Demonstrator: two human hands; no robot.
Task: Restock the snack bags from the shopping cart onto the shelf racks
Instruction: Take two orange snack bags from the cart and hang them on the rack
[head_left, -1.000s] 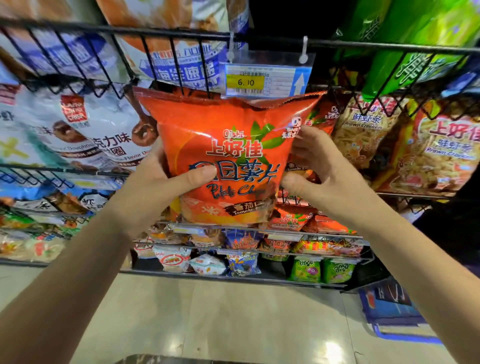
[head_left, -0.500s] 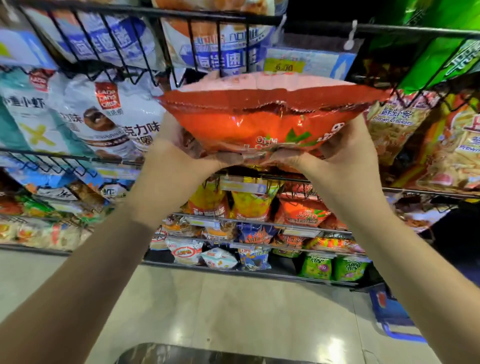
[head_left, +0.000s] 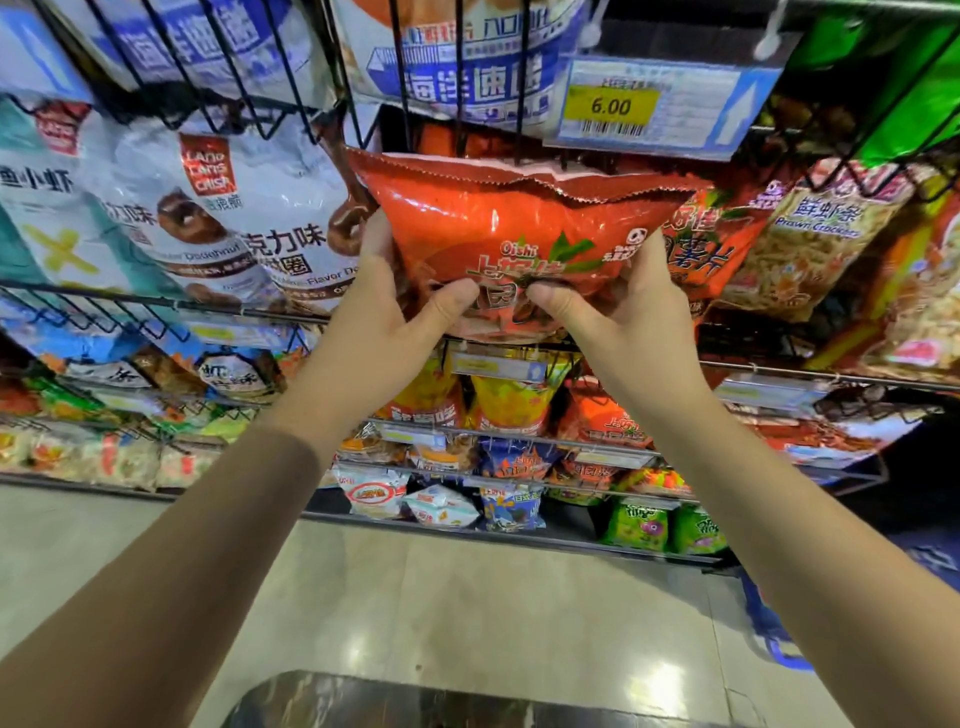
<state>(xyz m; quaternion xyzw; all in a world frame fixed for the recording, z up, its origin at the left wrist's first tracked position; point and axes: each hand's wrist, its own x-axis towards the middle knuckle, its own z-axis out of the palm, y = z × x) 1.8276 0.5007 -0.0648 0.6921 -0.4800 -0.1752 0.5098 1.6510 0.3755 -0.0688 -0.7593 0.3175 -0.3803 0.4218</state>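
I hold an orange-red potato chip bag (head_left: 514, 228) with both hands, tilted so its crimped top edge leans into the wire rack (head_left: 779, 371) under the upper shelf. My left hand (head_left: 387, 312) grips the bag's left lower side, thumb across its front. On the bag's right lower side sits my right hand (head_left: 618, 312), thumb pressed on the front too. More bags of the same orange-red kind (head_left: 711, 249) stand in the rack just behind and to the right. The bag's bottom part is hidden by my hands.
A yellow 6.00 price tag (head_left: 613, 106) hangs above the bag. White doughnut snack bags (head_left: 218, 223) fill the rack to the left, prawn cracker bags (head_left: 815, 244) the right. Lower racks hold small snack bags (head_left: 511, 400). A dark rounded edge (head_left: 415, 701) shows at the bottom.
Both hands have pushed the bag forward and slightly down into the rack; its top has gone under the upper shelf, and my thumbs have come closer together on its front.
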